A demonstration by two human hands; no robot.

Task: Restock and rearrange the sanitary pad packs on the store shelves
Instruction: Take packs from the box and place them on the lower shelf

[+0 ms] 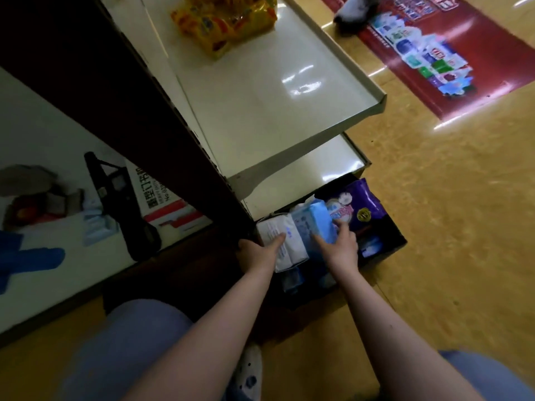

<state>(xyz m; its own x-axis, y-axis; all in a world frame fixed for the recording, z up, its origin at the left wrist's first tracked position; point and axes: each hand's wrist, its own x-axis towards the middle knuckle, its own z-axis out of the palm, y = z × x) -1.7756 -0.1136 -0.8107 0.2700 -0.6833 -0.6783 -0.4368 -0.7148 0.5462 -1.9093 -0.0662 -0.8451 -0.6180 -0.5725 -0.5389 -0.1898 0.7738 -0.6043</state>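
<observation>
Left grip [257, 251] holds the white pack [282, 241]: the thumb lies across the pack's top face, and the other fingers go round its left edge, where they are hidden. Just left of this grip stands a dark upright post [144, 117]. Farther left of it lies a white board [58, 134] carrying a black stand [115, 198] and some blurred small things. The white pack stands on edge in the dark bottom tray [396, 241], touching the blue pack [320, 224] on its right. Right grip [341, 244] pinches that blue pack, forefinger along its near side and thumb against its far side, fingers curled. Just right of this grip, and touching the blue pack, a purple pack [354, 204] leans in the same tray. Above both grips two pale shelves [260, 91] jut out, and yellow packets [225, 24] lie on the upper one, well away from the grips. Right of the right grip is yellow floor [463, 227], with a red printed mat [463, 53] far above it. Below the grips show knees in grey-blue trousers [130, 342] and a white shoe [249, 369].
</observation>
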